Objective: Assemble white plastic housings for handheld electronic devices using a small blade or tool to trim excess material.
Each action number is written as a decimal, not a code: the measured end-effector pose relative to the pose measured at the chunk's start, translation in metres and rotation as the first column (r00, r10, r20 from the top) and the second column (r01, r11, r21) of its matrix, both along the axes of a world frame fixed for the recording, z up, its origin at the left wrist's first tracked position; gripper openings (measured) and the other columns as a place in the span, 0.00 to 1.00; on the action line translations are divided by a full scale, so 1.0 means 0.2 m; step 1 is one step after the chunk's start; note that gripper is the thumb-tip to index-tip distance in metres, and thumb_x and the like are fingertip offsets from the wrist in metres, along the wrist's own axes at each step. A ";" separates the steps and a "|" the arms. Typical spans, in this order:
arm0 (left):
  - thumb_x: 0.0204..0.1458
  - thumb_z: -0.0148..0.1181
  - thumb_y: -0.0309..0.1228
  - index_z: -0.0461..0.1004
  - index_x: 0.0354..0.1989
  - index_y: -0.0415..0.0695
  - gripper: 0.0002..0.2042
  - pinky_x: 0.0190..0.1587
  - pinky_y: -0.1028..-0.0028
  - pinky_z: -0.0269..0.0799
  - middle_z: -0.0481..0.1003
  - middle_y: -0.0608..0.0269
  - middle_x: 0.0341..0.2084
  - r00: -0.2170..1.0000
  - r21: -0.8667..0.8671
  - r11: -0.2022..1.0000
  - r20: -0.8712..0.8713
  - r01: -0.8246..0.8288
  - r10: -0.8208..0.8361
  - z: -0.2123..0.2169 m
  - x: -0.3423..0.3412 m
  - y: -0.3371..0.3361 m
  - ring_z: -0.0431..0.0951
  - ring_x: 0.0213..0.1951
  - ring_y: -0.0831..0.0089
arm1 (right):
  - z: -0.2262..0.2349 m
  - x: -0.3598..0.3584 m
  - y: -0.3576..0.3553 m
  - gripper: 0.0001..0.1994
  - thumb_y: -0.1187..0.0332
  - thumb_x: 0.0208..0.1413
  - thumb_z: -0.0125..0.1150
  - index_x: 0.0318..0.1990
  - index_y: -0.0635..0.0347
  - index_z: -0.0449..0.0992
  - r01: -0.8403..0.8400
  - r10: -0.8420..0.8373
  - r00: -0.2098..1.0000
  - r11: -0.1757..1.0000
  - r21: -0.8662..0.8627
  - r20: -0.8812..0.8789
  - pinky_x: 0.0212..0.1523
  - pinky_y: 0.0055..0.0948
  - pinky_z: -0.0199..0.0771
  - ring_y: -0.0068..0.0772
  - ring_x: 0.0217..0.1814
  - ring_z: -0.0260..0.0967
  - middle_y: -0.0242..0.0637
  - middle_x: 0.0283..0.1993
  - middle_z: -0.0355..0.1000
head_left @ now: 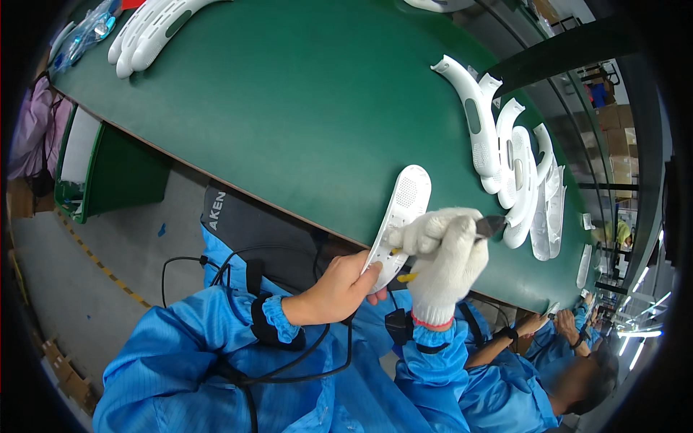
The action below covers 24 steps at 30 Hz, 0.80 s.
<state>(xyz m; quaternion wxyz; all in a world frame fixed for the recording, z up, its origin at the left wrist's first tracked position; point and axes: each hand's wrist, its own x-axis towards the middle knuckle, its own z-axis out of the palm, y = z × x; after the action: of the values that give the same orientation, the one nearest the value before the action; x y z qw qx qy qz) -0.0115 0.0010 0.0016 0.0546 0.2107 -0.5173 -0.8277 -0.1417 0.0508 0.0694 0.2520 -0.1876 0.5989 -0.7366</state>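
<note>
My left hand (333, 289), bare, grips the lower end of a long white plastic shell (409, 196) with rounded ends and rows of small holes. The shell is tilted over the front edge of the green table. My right hand (447, 252) wears a white knit glove with a red cuff. It is closed around what looks like a pair of pliers, with a dark head (491, 228) on one side and yellow handle ends (406, 277) on the other. The gloved fingertips lie against the shell; what they touch exactly is hidden.
Several white curved shells (473, 119) lie along the right of the green table (289, 108). More shells (155, 32) and bagged parts (90, 32) sit at far left. A green bin (123, 173) stands beside the table. Black cables (339, 369) cross my lap. A co-worker (520, 382) sits at right.
</note>
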 end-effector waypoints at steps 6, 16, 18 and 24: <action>0.68 0.38 0.28 0.70 0.47 0.33 0.14 0.35 0.72 0.76 0.76 0.58 0.27 1.000 0.022 1.000 0.026 0.015 -0.016 0.01 0.00 0.01 0.77 0.28 0.74 | 0.00 0.06 0.05 0.14 0.63 0.68 0.49 0.42 0.67 0.72 -0.009 0.023 0.997 0.985 0.172 -0.078 0.26 0.27 0.75 0.28 0.26 0.74 0.41 0.29 0.76; 0.68 0.40 0.29 0.70 0.46 0.31 0.14 0.33 0.71 0.77 0.77 0.57 0.26 1.000 0.018 1.000 -0.007 -0.006 0.006 -0.01 0.01 0.02 0.78 0.27 0.73 | -0.03 0.07 0.05 0.14 0.64 0.69 0.48 0.39 0.68 0.71 -0.004 0.019 0.994 0.990 0.141 -0.104 0.24 0.26 0.73 0.27 0.24 0.73 0.41 0.28 0.75; 0.67 0.40 0.30 0.70 0.45 0.31 0.14 0.33 0.70 0.77 0.78 0.56 0.25 1.000 0.005 1.000 -0.005 -0.012 0.013 -0.02 0.01 0.02 0.79 0.26 0.72 | 0.02 0.08 0.04 0.13 0.65 0.68 0.47 0.40 0.68 0.71 -0.062 0.086 0.988 0.981 0.183 -0.126 0.24 0.25 0.72 0.26 0.24 0.72 0.41 0.28 0.76; 0.67 0.41 0.29 0.69 0.49 0.31 0.14 0.35 0.70 0.77 0.78 0.54 0.27 0.999 0.075 0.997 -0.036 -0.002 0.005 -0.03 0.00 0.02 0.79 0.27 0.71 | 0.02 0.00 0.03 0.16 0.61 0.68 0.48 0.34 0.67 0.69 -0.039 0.038 0.995 0.999 -0.010 -0.092 0.25 0.33 0.75 0.29 0.21 0.69 0.39 0.23 0.70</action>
<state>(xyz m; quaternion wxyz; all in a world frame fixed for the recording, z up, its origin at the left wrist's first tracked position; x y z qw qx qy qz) -0.0113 0.0053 -0.0038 0.0576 0.1987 -0.4846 -0.8499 -0.1416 0.0565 0.0740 0.2374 -0.2342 0.6016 -0.7258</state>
